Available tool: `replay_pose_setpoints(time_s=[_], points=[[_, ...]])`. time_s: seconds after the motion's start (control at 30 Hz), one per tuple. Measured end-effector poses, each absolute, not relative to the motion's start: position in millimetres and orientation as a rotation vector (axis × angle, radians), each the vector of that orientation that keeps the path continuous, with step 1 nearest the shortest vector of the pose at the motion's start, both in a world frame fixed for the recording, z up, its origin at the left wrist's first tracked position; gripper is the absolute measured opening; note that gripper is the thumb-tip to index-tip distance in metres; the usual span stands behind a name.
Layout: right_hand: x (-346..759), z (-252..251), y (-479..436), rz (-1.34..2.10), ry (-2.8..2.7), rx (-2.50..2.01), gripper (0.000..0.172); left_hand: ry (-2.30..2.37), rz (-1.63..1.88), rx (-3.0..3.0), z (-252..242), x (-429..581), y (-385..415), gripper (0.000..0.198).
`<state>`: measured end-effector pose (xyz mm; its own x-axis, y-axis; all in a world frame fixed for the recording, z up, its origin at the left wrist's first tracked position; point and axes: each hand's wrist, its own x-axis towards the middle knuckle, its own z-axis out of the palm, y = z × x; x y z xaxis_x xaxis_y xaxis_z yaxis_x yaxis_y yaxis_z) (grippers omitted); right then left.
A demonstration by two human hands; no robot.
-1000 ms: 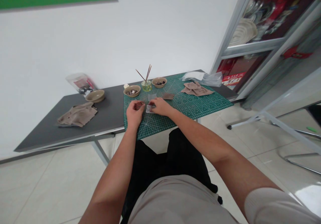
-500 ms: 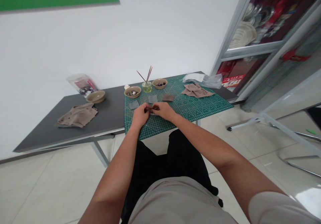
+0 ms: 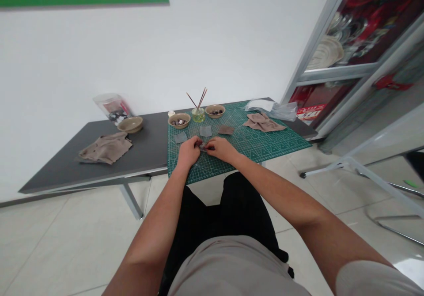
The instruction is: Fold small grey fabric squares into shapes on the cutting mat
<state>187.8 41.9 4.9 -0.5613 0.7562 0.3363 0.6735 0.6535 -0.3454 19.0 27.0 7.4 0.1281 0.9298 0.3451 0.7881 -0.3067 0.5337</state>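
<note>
Far left of the hands, on the grey tabletop (image 3: 145,132): clear plastic pouch (image 3: 111,108) by the wall, tan bowl (image 3: 130,124) just beside it, crumpled brown cloth (image 3: 106,149) nearer the front edge. Green cutting mat (image 3: 251,145) under both hands, lying on the tabletop.

Up and left of the hands on the mat: grey square (image 3: 180,137), flat on the mat. Just beyond it, tan bowl of small dark pieces (image 3: 179,121); contents too small to make out.

Left hand (image 3: 188,152) closed, pinching a small flat piece (image 3: 202,147) at the middle of the mat. Right hand (image 3: 220,149) also closed, pinching the same piece from the other side, knuckles close to the left hand. Piece mostly hidden by both hands; exact shape and material unclear.

Straight ahead of the hands: second grey square (image 3: 205,131), glass jar of thin sticks (image 3: 198,115), third bowl of dark pieces (image 3: 215,111). Brown square (image 3: 226,130) just right of the grey one.

Far right of the hands: folded brown cloth (image 3: 263,122) on the mat, crumpled plastic bag (image 3: 281,110) behind it.
</note>
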Motion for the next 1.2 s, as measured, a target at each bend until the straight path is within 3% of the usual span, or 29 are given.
replay_pose_setpoints(time_s=[1.2], points=[[181, -10, 36, 0.196, -2.318, -1.022, 0.011, 1.641, 0.956, 2.180, 8, 19, 25, 0.032]])
